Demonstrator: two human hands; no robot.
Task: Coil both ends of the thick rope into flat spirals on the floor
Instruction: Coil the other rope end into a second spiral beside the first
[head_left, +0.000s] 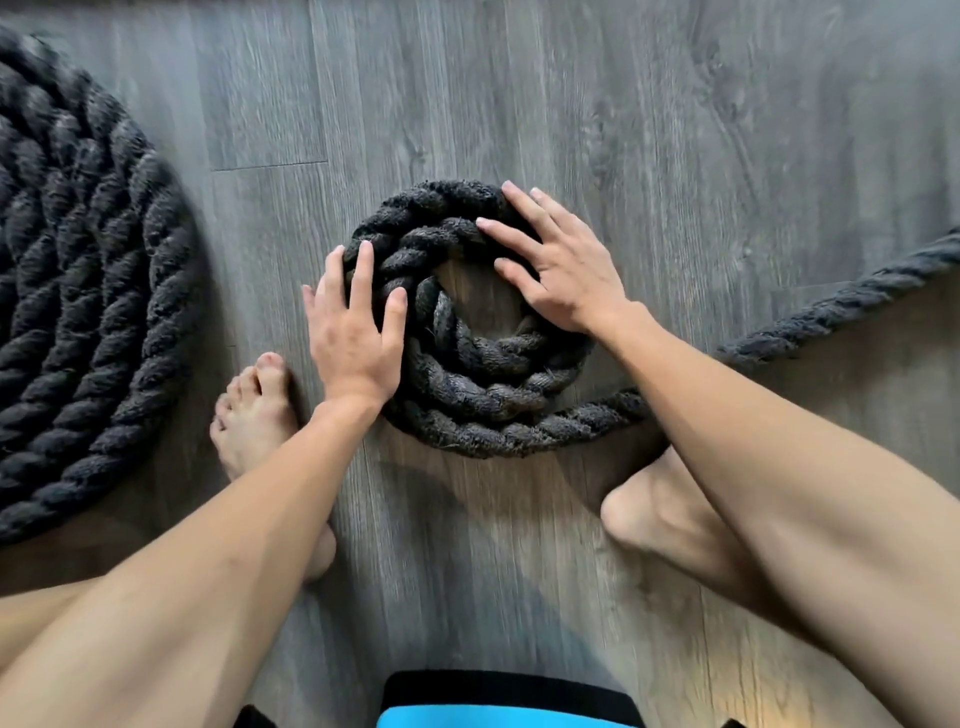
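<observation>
Pressing down w/ both palms, a person flattens a small spiral of thick dark rope on the grey plank floor. Left hand lies fingers spread on the coil's left edge; right hand lies splayed over its upper right, neither gripping. Rope tail runs off beyond the right forearm. Large finished coil sits well left of the left hand, bare feet nearby.

Grey wood-grain floor planks run away from the viewer, with a seam between boards at upper left. Two bare feet rest on it: the left foot flat, the right foot partly hidden behind a forearm.
</observation>
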